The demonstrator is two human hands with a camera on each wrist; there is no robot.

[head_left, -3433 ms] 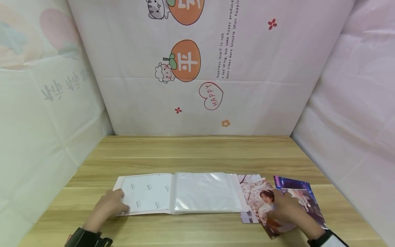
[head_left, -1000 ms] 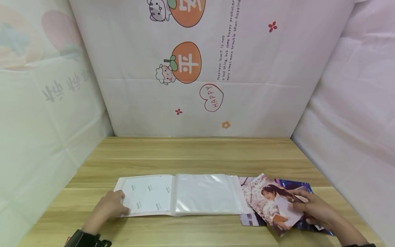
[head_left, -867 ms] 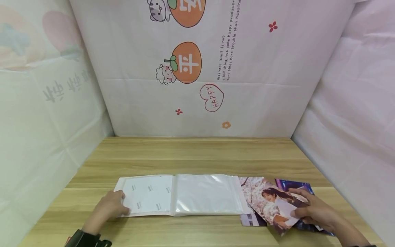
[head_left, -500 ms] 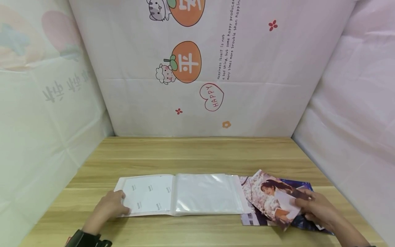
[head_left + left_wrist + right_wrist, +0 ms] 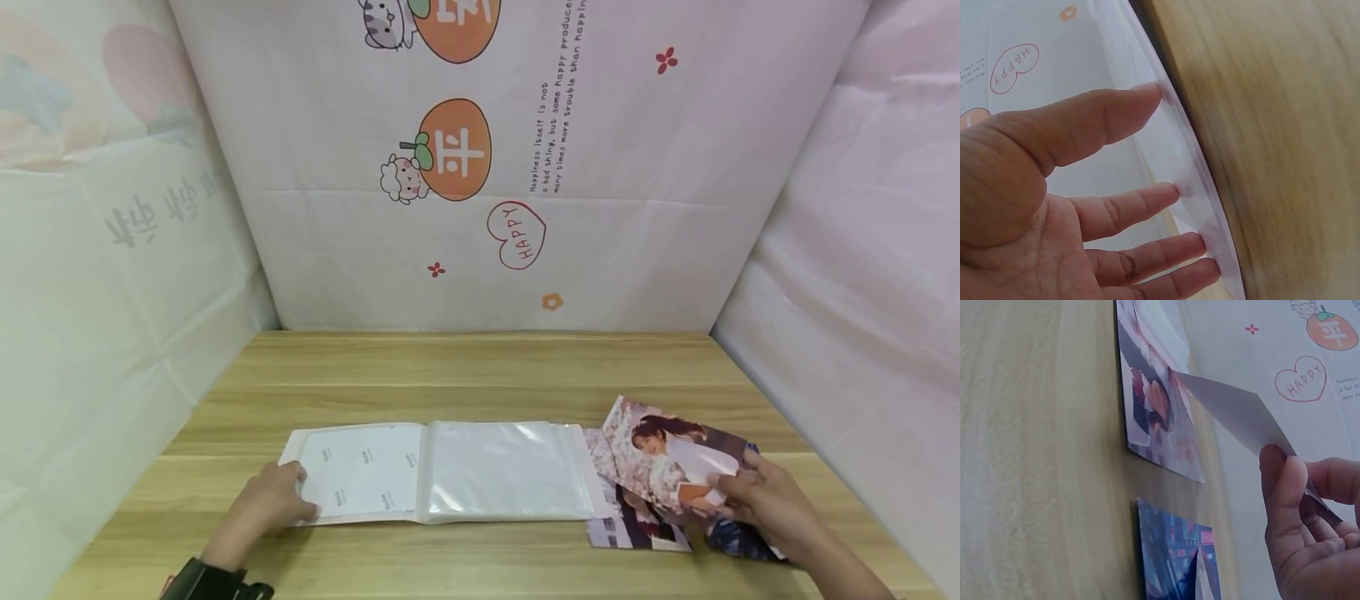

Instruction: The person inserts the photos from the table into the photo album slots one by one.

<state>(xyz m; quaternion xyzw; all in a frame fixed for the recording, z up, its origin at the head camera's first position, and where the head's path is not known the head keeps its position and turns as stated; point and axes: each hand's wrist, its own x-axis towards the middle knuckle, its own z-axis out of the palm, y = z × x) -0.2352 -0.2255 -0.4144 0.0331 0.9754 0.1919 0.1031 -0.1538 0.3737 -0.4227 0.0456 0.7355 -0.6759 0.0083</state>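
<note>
An album (image 5: 360, 473) lies spread on the wooden table, its white inner cover at left and a stack of clear sleeves (image 5: 510, 471) at right. My left hand (image 5: 272, 496) rests at the album's left edge; in the left wrist view its fairly straight fingers and thumb touch the cover's edge. My right hand (image 5: 772, 504) pinches a photo (image 5: 660, 458) of a person among pink blossoms by its right end, between thumb and fingers. The right wrist view shows the photo's pale back (image 5: 1235, 412) tilted up off the table.
Beneath the raised photo, another photo (image 5: 637, 525) lies partly under the album's right edge. A blue-purple photo (image 5: 738, 540) lies close by, mostly covered by the hand and the raised photo. Printed white cloth (image 5: 337, 250) walls in the table (image 5: 480, 375) at back and sides.
My right hand first moves right over the photos, then takes the blossom photo, lifts it and turns it so its left end points up and away. The left hand and album stay put.
</note>
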